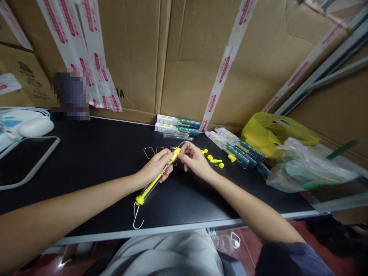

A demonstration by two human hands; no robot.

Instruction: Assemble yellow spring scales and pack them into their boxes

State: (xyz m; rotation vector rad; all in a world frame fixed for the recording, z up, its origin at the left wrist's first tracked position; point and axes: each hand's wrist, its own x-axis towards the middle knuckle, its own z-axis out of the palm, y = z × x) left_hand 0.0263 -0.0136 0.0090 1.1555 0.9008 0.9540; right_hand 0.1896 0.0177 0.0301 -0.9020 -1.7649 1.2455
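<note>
A spring scale (155, 181) with a clear tube, a yellow inner strip and yellow end caps slants above the black tabletop. My left hand (155, 165) is closed around its upper part. At the lower end, a metal hook (137, 220) hangs towards the table's front edge. My right hand (198, 162) pinches a bent wire hook (184, 142) at the upper yellow cap; the fingertips partly hide the contact. Several bent wire hooks (147, 152) lie behind my left hand. To the right of my right hand are small yellow caps (210, 157) and other yellow parts.
Printed boxes (176, 129) and clear tubes (176, 136) lie at the back, with more boxes (230, 147) to the right. A yellow bag (258, 130) and a clear plastic bag (304, 168) sit at far right. A phone (25, 161) lies left. Cardboard (132, 57) walls the back.
</note>
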